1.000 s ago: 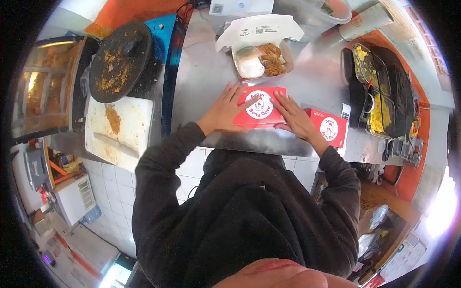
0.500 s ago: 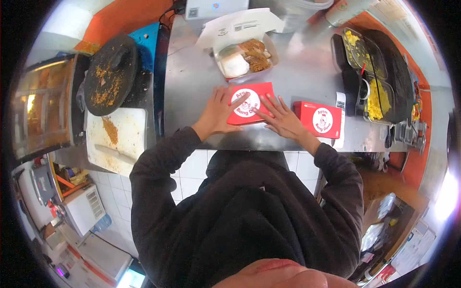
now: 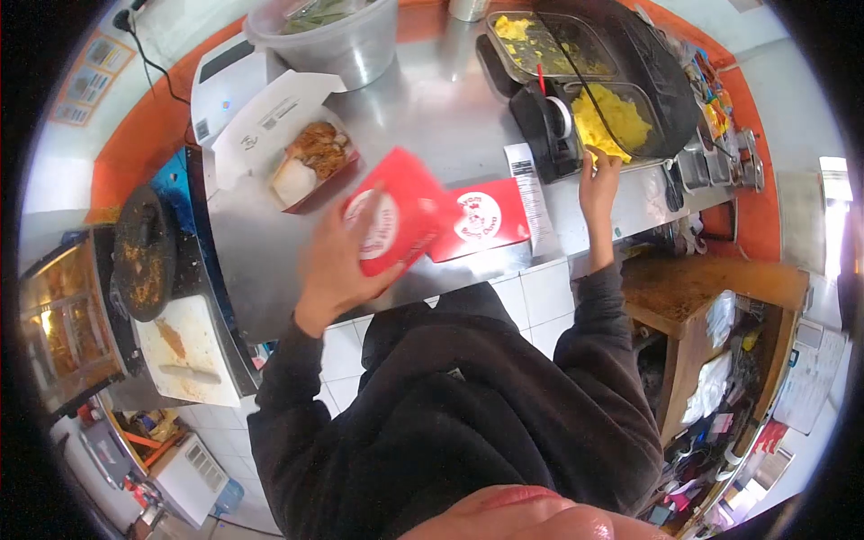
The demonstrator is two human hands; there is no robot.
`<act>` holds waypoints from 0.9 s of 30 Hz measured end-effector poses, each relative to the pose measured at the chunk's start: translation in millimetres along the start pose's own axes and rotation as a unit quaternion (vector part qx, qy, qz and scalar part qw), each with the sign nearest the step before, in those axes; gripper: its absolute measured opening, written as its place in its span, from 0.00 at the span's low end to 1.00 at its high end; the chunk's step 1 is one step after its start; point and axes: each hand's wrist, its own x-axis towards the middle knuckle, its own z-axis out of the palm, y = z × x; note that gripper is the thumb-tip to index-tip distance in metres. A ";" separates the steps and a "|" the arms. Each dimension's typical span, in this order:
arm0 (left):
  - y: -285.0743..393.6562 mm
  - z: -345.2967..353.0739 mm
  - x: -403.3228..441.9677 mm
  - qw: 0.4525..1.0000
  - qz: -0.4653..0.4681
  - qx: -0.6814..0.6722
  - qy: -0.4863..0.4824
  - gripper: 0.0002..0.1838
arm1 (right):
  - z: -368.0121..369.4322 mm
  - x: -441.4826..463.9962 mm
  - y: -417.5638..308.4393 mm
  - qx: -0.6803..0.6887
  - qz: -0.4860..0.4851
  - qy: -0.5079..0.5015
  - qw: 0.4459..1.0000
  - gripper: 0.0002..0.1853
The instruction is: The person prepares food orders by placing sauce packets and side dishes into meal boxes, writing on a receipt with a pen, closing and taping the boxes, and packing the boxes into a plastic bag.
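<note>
My left hand grips a closed red food box with a round white label, tilted and blurred above the steel counter. Its corner overlaps a second closed red food box lying flat on the counter. My right hand is at the near rim of a container of yellow food, fingertips drawn together; whatever they pinch is too small to make out. Left of that hand stands a black tape dispenser with a white roll. A printed receipt lies between dispenser and boxes.
An open food box holds rice and fried chicken at the back left. Behind it stands a plastic tub. Another container of yellow food sits farther back. At left are a stone mortar and a white cutting board with a knife.
My left hand has lifted the red box off the counter and tilted it. My right hand has left that box and moved right to the yellow food container. The view has swung right.
</note>
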 end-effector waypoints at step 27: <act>50.1 115.1 58.1 0.975 0.162 0.143 -0.046 0.54 | -18.8 -144.5 -123.5 0.486 0.320 -0.183 0.792 0.21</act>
